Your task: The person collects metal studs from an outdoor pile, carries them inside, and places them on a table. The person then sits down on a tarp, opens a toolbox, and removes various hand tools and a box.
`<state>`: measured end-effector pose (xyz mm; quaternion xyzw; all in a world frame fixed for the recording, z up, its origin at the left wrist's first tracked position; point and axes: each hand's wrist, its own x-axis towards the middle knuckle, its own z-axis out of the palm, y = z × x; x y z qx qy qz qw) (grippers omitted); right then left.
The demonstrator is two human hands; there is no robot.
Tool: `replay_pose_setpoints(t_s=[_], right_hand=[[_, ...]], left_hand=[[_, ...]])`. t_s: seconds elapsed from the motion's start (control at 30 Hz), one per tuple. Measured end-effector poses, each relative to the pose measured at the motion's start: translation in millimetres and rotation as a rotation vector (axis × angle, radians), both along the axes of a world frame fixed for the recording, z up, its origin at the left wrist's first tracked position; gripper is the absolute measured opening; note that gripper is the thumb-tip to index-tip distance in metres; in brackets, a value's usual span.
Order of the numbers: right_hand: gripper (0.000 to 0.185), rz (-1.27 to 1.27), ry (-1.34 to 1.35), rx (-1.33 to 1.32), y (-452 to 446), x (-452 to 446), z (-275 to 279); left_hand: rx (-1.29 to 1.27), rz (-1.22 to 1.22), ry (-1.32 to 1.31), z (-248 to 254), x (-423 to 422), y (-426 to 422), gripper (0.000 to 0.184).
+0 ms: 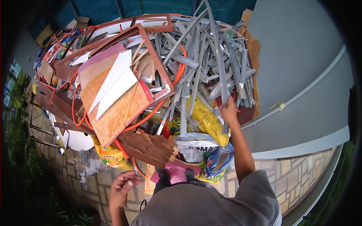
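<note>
My right hand (229,112) is closed around the lower part of a long grey metal channel (221,71), which leans up across a heap of similar metal strips (196,56). Just below that hand lie a yellow sack (212,122) and the bottom end of another strip. My left hand (124,184) hovers low on the left, above the paving. Its fingers are loosely bent, the thumb stands apart from them, and nothing shows in it. Closest to it are a yellow and orange bag (112,156) and an orange hose (122,150).
Left of the metal lie a stained wooden board (109,98), white panel pieces (117,88) and a brown wooden frame (156,60). A white sack (198,147) and blue plastic (219,160) sit near my feet. A grey wall (301,67) with a pipe (301,100) stands to the right.
</note>
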<state>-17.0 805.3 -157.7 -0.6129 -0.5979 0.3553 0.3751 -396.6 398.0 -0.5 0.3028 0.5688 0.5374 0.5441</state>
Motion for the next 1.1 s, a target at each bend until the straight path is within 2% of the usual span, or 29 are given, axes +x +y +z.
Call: replay_pose_setpoints(t_s=[0.1, 0.17, 0.23, 0.3, 0.37, 0.43, 0.5, 0.53, 0.6, 0.63, 0.7, 0.77, 0.8, 0.83, 0.87, 0.9, 0.93, 0.97, 1.03, 1.1], right_hand=[[0.039, -0.022, 0.016, 0.055, -51, -8, -6], [0.047, 0.009, -0.042, 0.077, -79, -32, -14], [0.054, 0.031, 0.063, -0.032, -100, -69, 38], [0.053, 0.077, -0.130, -0.051, -76, -97, 20], [0.050, 0.171, 0.084, 0.111, -51, -133, 1], [0.049, 0.181, 0.016, -0.076, -50, -171, 37], [0.057, 0.243, -0.079, -0.123, -52, -207, 57], [0.057, 0.240, -0.076, -0.133, -46, -221, 46], [0.055, 0.304, -0.037, 0.034, -33, -242, 11], [0.055, 0.298, -0.033, 0.031, -32, -234, 27], [0.047, 0.486, -0.076, -0.203, -19, -192, 58], [0.044, 0.370, 0.105, -0.093, 16, -149, 60], [0.038, 0.231, 0.039, 0.129, 56, -128, 37], [0.035, 0.096, -0.135, 0.390, 94, -101, 26], [0.036, -0.070, -0.294, 0.363, 124, -79, 27], [0.045, -0.212, -0.464, 0.318, 143, -63, 34], [0.055, -0.219, -0.584, 0.234, 169, -46, 24], [0.055, -0.228, -0.587, 0.237, 183, -37, 19], [0.060, -0.240, -0.959, 0.169, 209, -27, 8], [0.059, -0.204, -1.026, 0.107, 238, -24, -15]], left_hand=[[0.006, -0.029, 0.016, 3, 5, 11, 0.045], [0.007, -0.058, 0.000, 4, 7, 20, 0.041], [0.002, -0.083, -0.021, 5, 14, 24, 0.039], [0.009, -0.151, -0.026, 9, 20, 28, 0.038], [0.003, -0.157, -0.020, 13, 28, 26, 0.038], [-0.014, -0.161, -0.012, 15, 29, 18, 0.039], [0.028, -0.138, -0.011, 13, 28, 9, 0.040], [0.018, -0.141, -0.010, 12, 25, 6, 0.040], [0.010, -0.062, 0.052, 11, 19, -2, 0.043], [0.006, -0.068, 0.056, 11, 16, -6, 0.043], [0.003, 0.041, 0.069, 12, 10, -15, 0.046], [-0.023, 0.085, 0.074, 8, 4, -25, 0.048], [-0.039, 0.132, 0.082, 5, 2, -28, 0.050], [-0.032, 0.135, 0.080, 2, 1, -31, 0.050], [-0.065, 0.164, 0.082, -1, 1, -34, 0.050], [-0.097, 0.192, 0.084, -6, 0, -37, 0.051], [-0.122, 0.196, 0.084, -13, -3, -40, 0.050], [-0.118, 0.188, 0.082, -20, -3, -41, 0.050], [-0.198, 0.205, 0.064, -31, 1, -40, 0.048], [-0.207, 0.207, 0.066, -40, 3, -35, 0.046]])
